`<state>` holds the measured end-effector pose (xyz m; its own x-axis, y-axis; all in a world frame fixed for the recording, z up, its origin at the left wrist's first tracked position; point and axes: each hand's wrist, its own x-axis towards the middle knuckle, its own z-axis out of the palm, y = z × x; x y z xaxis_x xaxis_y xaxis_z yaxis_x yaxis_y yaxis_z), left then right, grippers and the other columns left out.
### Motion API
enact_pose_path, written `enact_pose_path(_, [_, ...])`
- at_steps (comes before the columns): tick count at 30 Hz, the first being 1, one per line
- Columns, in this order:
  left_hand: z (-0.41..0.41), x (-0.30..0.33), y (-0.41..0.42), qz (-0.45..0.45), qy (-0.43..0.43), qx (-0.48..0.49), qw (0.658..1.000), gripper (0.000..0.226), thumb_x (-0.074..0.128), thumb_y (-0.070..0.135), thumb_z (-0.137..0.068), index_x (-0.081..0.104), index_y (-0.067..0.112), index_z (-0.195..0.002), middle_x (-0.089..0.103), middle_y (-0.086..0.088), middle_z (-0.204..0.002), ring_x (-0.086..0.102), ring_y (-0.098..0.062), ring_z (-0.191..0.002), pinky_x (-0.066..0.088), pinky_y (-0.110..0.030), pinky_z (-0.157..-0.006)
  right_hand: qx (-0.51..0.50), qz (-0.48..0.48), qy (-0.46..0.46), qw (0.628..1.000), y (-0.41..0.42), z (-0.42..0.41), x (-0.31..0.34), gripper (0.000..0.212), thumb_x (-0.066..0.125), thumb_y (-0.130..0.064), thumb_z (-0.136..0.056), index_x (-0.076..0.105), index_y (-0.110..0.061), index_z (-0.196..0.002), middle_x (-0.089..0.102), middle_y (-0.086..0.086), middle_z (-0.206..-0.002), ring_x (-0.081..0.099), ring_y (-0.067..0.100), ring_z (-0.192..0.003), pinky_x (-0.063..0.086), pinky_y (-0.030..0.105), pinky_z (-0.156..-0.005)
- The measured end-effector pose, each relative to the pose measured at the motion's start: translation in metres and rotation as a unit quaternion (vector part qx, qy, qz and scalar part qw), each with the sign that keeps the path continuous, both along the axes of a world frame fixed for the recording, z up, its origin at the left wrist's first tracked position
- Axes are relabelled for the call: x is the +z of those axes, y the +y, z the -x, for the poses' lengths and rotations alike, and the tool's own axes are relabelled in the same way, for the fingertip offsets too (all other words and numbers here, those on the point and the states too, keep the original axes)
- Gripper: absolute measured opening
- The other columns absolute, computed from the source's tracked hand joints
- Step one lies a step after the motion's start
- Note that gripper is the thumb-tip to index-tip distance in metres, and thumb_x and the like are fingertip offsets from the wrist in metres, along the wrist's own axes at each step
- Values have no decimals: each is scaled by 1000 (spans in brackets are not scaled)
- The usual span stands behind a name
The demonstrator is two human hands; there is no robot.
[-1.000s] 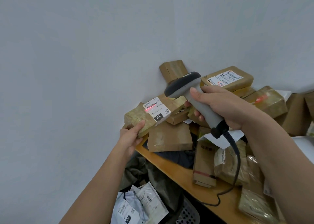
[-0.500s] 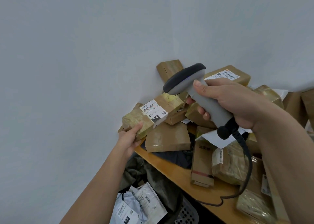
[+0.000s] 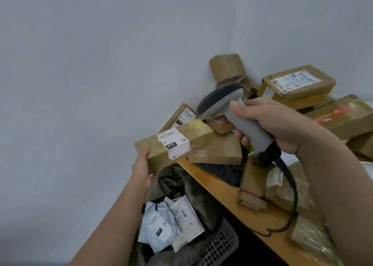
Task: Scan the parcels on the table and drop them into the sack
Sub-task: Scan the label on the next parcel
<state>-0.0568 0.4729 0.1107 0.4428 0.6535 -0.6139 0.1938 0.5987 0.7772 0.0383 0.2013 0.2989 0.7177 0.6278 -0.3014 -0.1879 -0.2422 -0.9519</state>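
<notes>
While my left hand [image 3: 143, 170] grips the near end of a long brown parcel [image 3: 175, 142], the box is held in the air off the left edge of the table [image 3: 220, 187], its far end pointing toward 2 o'clock. A white label marked "010" [image 3: 174, 144] wraps its top and near side, facing up. My thumb lies on the parcel's upper end face; the fingers curl beneath it.

My right hand [image 3: 270, 124] is closed around the grey handle of the barcode scanner [image 3: 232, 112], thumb laid along the top of the grip. The scanner's dark head sits at 1 o'clock from the held parcel, just apart from it, and points down toward 8 o'clock. Its black cable [image 3: 290, 195] drops from the handle base and loops onto the table.

Directly below the held parcel, toward 6 o'clock, the dark sack [image 3: 181, 185] stands open beside the table, with white mailer bags [image 3: 169, 223] inside. A perforated grey basket [image 3: 220, 243] shows at the sack's right.

Taped brown parcels lie heaped on the table from 1 to 4 o'clock, against the pale wall [image 3: 101, 64]; one at the top carries a large printed label [image 3: 296, 83].
</notes>
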Motion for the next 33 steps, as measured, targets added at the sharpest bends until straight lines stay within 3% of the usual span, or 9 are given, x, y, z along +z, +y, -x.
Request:
enact_pose_path(6, [79,-47,40,26,117,86,989,59,64,40,-87,44,15,-136,55,-10,-130,54,-28,-104,46,-35,-63,51,4,52,997,48,20,-42,44,54,-35,-97,62,5,-112,60,3,-64,54,13,-54,48,23,-50])
enact_pose_path(11, [116,-130,35,115,171,68,976,53,60,41,-87,47,17,-133,58,-8,-127,56,-31,-116,48,-44,-89,31,35,112,993,77,32,-105,31,55,-31,-98,62,-5,-111,65,8,-89,55,12,-57,48,26,-53])
enact_pose_path(15, [118,-185,15,183,183,47,965,49,43,40,-101,40,16,-144,47,-10,-143,43,-30,-133,34,-50,-108,-11,85,129,988,86,40,-159,34,55,-33,-98,63,-2,-111,63,11,-92,55,14,-59,48,28,-55])
enact_pose_path(17, [117,-215,15,206,179,24,962,49,41,38,-102,39,15,-145,45,-7,-142,41,-30,-134,35,-52,-106,-26,91,139,986,85,41,-179,33,56,-34,-97,64,-4,-110,65,13,-97,55,15,-61,48,29,-56])
enact_pose_path(21, [106,-243,13,246,172,-11,954,31,49,29,-99,49,15,-126,52,-11,-116,51,-29,-107,44,-44,-87,-57,101,139,983,74,37,-199,32,56,-34,-96,65,-6,-108,66,9,-90,56,14,-58,49,25,-52])
enact_pose_path(24, [93,-234,10,213,162,-19,963,13,36,19,-106,45,15,-114,49,-11,-91,50,-25,-79,47,-38,-79,-96,96,145,980,64,31,-200,33,57,-36,-96,66,-6,-108,67,11,-96,56,16,-61,49,28,-55])
enact_pose_path(29, [62,-201,12,155,192,-81,966,16,42,19,-104,54,9,-99,54,-9,-86,53,-25,-79,48,-39,-85,-181,50,166,968,52,15,-178,34,57,-35,-96,63,-5,-110,66,14,-98,56,14,-58,49,26,-50])
enact_pose_path(31, [39,-183,12,56,209,-133,967,13,50,19,-100,53,11,-89,55,-11,-90,54,-25,-74,48,-37,-74,-209,37,159,964,44,6,-164,37,56,-37,-96,63,-2,-109,63,15,-94,56,14,-56,50,25,-48])
enact_pose_path(33, [11,-165,7,-83,201,-202,955,10,54,17,-96,48,16,-88,51,-9,-96,51,-25,-80,43,-34,-74,-224,28,135,965,32,-3,-148,39,55,-38,-97,63,-2,-109,61,15,-92,56,13,-55,50,24,-48])
